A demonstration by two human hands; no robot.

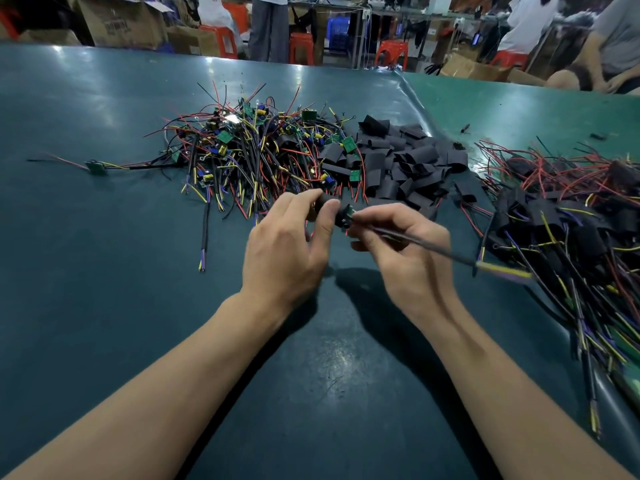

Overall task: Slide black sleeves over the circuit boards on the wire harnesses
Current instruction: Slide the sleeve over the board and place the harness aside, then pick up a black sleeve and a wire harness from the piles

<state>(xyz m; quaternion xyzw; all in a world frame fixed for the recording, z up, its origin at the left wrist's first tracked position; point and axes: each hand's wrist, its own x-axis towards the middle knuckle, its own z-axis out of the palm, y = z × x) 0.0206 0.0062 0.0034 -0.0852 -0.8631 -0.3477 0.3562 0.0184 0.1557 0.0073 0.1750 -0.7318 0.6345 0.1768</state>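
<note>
My left hand [291,244] pinches a black sleeve [341,216] between thumb and fingers above the green table [104,271]. My right hand [405,251] grips a wire harness by its black cable [436,249], whose green circuit board [350,212] pokes out at the sleeve's right end. The cable's yellow and purple ends trail off to the right. A heap of bare harnesses with green boards [263,150] lies behind my hands. Loose black sleeves [405,164] are piled to the right of that heap.
A pile of sleeved harnesses [568,223] covers the table's right side. One single harness [97,166] lies apart at the left. Beyond the far table edge stand cardboard boxes [121,22], red stools [301,46] and several people.
</note>
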